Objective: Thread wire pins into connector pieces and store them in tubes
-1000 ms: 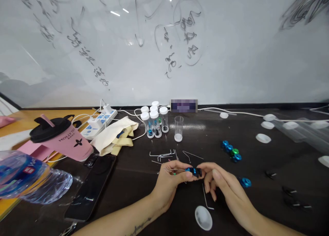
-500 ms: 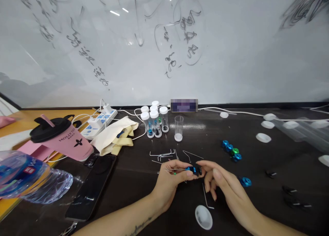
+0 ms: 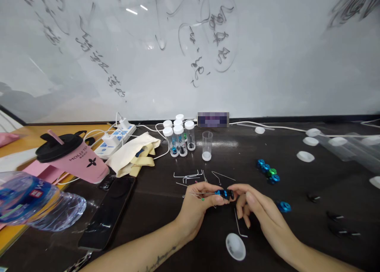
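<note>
My left hand (image 3: 198,206) pinches a thin bent wire rod with small blue and black nuts (image 3: 225,194) threaded on it. My right hand (image 3: 255,211) meets it from the right, its fingertips closed on the black end of that stack. Both hands hover just above the dark table (image 3: 166,208). Under my right hand lies another bent wire rod (image 3: 238,226), and a white cap (image 3: 235,247) rests nearer to me. More wire rods (image 3: 194,176) lie just beyond my hands.
Capped vials (image 3: 178,138) and an open vial (image 3: 207,145) stand at the back. Blue and green nuts (image 3: 268,172) and one blue nut (image 3: 284,206) lie to the right, black parts (image 3: 334,216) farther right. A phone (image 3: 108,211), pink cup (image 3: 74,159) and water bottle (image 3: 32,201) sit left.
Both hands and the rod have stayed together; the view shifted slightly, so everything sits a little higher in the picture. No grip has changed.
</note>
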`<act>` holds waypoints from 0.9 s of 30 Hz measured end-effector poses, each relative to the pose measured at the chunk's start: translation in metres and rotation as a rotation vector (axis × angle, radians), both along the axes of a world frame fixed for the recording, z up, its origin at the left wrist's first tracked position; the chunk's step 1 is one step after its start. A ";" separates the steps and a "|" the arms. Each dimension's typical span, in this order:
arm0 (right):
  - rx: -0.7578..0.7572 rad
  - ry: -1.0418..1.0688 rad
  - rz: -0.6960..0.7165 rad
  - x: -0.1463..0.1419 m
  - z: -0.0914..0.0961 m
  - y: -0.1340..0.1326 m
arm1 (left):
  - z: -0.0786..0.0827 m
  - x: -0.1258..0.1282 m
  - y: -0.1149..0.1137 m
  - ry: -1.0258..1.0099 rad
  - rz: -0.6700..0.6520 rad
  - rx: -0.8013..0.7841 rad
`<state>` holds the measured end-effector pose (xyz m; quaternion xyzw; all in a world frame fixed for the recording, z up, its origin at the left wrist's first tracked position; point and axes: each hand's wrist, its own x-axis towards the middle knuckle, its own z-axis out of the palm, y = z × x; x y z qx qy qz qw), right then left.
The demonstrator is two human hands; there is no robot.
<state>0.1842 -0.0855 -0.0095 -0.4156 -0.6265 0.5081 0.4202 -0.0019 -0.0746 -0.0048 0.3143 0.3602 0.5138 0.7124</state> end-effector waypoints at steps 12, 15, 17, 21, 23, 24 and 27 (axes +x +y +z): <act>-0.026 0.005 -0.020 -0.001 -0.003 0.002 | -0.001 0.000 0.000 -0.021 0.009 -0.012; -0.033 0.023 -0.018 -0.001 -0.003 0.002 | -0.001 0.000 0.001 -0.020 0.007 -0.014; -0.031 0.016 -0.017 -0.001 -0.003 0.002 | -0.001 0.000 0.001 -0.022 0.002 -0.002; -0.028 -0.003 -0.016 -0.001 -0.001 0.002 | -0.003 0.000 0.001 -0.018 0.000 0.009; -0.025 0.005 -0.017 -0.001 0.000 0.002 | -0.003 0.000 0.001 -0.018 0.002 0.006; -0.025 0.013 -0.018 -0.001 0.000 0.002 | -0.003 0.000 0.001 -0.020 0.001 0.007; -0.022 0.022 -0.016 -0.001 0.000 0.002 | -0.002 0.000 0.001 -0.030 -0.011 0.016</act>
